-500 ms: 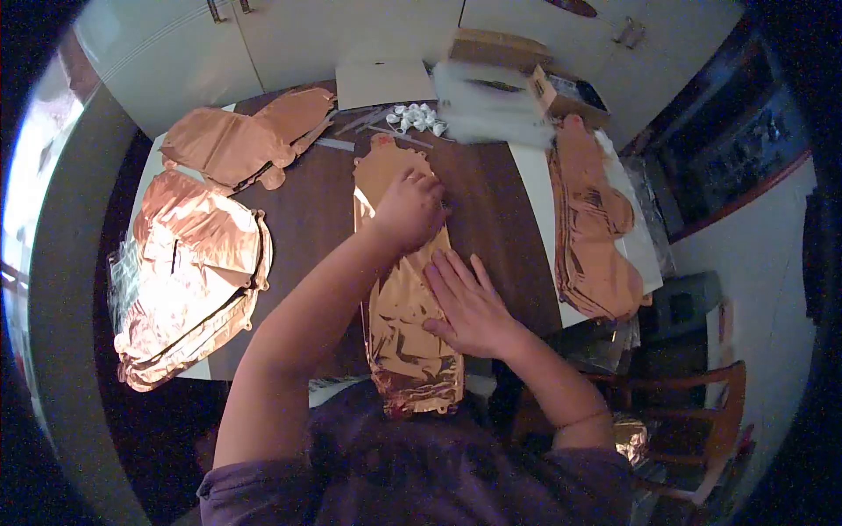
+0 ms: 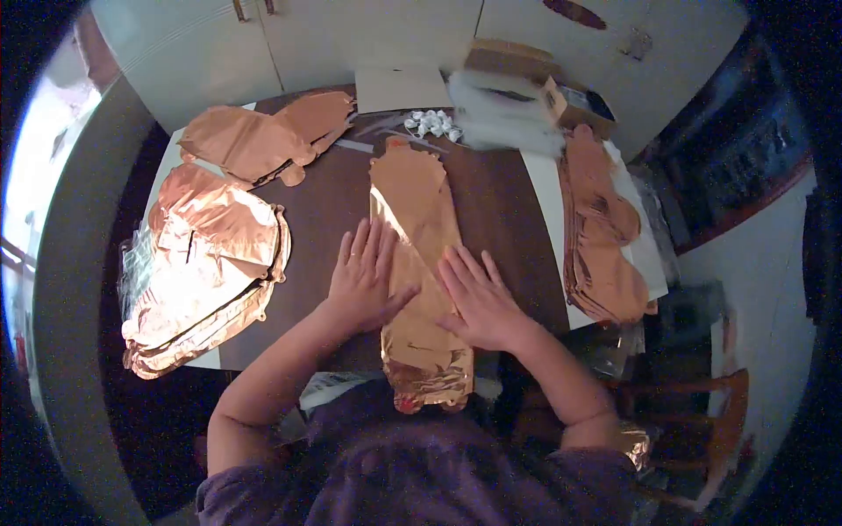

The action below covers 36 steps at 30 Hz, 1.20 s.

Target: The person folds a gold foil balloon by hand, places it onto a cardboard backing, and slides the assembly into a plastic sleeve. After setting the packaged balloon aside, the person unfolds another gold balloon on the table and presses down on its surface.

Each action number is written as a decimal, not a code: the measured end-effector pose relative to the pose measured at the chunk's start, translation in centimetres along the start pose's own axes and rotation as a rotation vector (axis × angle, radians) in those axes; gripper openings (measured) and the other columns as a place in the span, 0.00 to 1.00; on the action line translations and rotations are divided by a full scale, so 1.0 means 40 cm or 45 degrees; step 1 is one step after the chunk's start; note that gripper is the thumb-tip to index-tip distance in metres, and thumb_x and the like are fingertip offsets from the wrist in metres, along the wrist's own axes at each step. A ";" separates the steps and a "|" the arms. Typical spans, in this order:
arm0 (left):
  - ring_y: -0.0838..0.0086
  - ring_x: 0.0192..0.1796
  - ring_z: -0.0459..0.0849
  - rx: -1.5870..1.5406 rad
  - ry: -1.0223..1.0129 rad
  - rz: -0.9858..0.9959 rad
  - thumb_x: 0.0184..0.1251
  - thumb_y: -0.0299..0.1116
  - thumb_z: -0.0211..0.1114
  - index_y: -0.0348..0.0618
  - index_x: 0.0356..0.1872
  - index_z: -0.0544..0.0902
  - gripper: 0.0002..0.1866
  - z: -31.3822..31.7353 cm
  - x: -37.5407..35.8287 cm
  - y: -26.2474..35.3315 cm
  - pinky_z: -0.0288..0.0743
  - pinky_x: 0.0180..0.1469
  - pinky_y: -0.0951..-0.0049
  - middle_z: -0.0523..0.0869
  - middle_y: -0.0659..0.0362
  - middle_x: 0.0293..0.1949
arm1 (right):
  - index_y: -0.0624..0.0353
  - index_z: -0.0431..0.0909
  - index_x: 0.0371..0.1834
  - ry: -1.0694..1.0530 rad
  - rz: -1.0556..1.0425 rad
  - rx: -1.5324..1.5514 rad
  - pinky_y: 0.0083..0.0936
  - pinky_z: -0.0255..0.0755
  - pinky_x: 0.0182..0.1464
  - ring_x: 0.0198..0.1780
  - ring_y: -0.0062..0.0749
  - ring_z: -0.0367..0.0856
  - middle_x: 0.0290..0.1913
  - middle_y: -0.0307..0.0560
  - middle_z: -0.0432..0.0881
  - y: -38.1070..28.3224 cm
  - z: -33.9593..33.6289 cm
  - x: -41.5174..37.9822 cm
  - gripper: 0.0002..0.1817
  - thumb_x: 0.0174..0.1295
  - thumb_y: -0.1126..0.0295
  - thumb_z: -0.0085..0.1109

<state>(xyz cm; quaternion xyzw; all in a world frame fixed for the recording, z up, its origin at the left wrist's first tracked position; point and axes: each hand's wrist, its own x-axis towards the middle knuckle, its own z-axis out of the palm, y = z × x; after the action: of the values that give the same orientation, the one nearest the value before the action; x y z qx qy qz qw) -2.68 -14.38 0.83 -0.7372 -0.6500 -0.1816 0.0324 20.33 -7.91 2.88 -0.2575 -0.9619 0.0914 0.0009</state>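
A long copper-coloured foil balloon (image 2: 419, 219), flat and deflated, lies lengthwise on the dark brown table (image 2: 324, 197) in front of me. Its near end is crinkled and hangs toward my body. My left hand (image 2: 364, 272) lies flat along the foil's left edge, fingers stretched and thumb over the foil. On the right edge, my right hand (image 2: 478, 298) rests palm down with its fingers spread. Neither hand grips anything.
Stacks of flat foil balloons lie at the left (image 2: 210, 254), back left (image 2: 254, 140) and right (image 2: 601, 228). Behind the middle balloon are white ribbon-like bundles (image 2: 433, 124), pale strips, a clear plastic bag (image 2: 509, 110) and a small open box (image 2: 579, 103). A wooden chair (image 2: 728, 421) stands at right.
My left hand has come down from the balloon's upper part to its left edge and opened flat. My right hand stays on the right edge. The view has shifted slightly.
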 end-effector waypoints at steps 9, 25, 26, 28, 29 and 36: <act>0.46 0.76 0.55 0.088 0.061 -0.016 0.63 0.65 0.55 0.30 0.72 0.60 0.49 0.034 0.005 -0.035 0.46 0.75 0.42 0.59 0.37 0.73 | 0.66 0.58 0.73 0.004 -0.040 0.354 0.45 0.50 0.75 0.76 0.49 0.55 0.74 0.63 0.58 0.062 -0.053 0.076 0.39 0.68 0.50 0.54; 0.48 0.75 0.61 -0.025 -0.046 -0.059 0.65 0.64 0.54 0.32 0.70 0.66 0.45 0.016 0.015 -0.017 0.49 0.73 0.41 0.64 0.40 0.72 | 0.58 0.77 0.52 0.206 0.068 -0.255 0.47 0.76 0.53 0.50 0.59 0.81 0.48 0.58 0.83 0.341 -0.142 0.887 0.18 0.61 0.61 0.60; 0.48 0.75 0.61 -0.034 -0.041 -0.057 0.65 0.64 0.54 0.32 0.70 0.66 0.45 0.016 0.016 -0.017 0.49 0.73 0.41 0.63 0.40 0.72 | 0.59 0.77 0.50 0.171 0.065 -0.241 0.47 0.76 0.52 0.49 0.58 0.81 0.47 0.58 0.83 0.354 -0.131 0.898 0.17 0.62 0.63 0.58; 0.48 0.75 0.60 -0.049 -0.035 -0.052 0.65 0.64 0.53 0.32 0.69 0.66 0.45 0.014 0.016 -0.021 0.50 0.73 0.41 0.63 0.40 0.72 | 0.60 0.77 0.46 0.104 0.059 -0.207 0.47 0.77 0.51 0.48 0.56 0.83 0.46 0.58 0.84 0.347 -0.123 0.904 0.13 0.63 0.65 0.54; 0.47 0.75 0.60 -0.049 -0.045 -0.046 0.66 0.64 0.52 0.32 0.69 0.67 0.45 0.009 0.016 -0.021 0.50 0.73 0.41 0.63 0.39 0.72 | 0.60 0.77 0.48 0.087 -0.014 -0.329 0.47 0.78 0.50 0.47 0.55 0.84 0.45 0.57 0.85 0.354 -0.112 0.916 0.14 0.63 0.66 0.53; 0.47 0.75 0.58 -0.065 -0.063 -0.040 0.67 0.65 0.52 0.32 0.70 0.66 0.45 0.009 0.019 -0.024 0.49 0.73 0.39 0.62 0.39 0.72 | 0.59 0.82 0.37 0.107 -0.117 -0.655 0.45 0.80 0.43 0.43 0.48 0.87 0.41 0.56 0.86 0.320 -0.122 0.912 0.10 0.61 0.69 0.51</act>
<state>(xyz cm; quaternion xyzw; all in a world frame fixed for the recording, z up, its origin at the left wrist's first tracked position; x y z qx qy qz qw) -3.46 -13.41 0.57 -0.7318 -0.6572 -0.1804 -0.0052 -4.72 21.92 3.75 -0.2089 -0.9633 -0.1671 -0.0204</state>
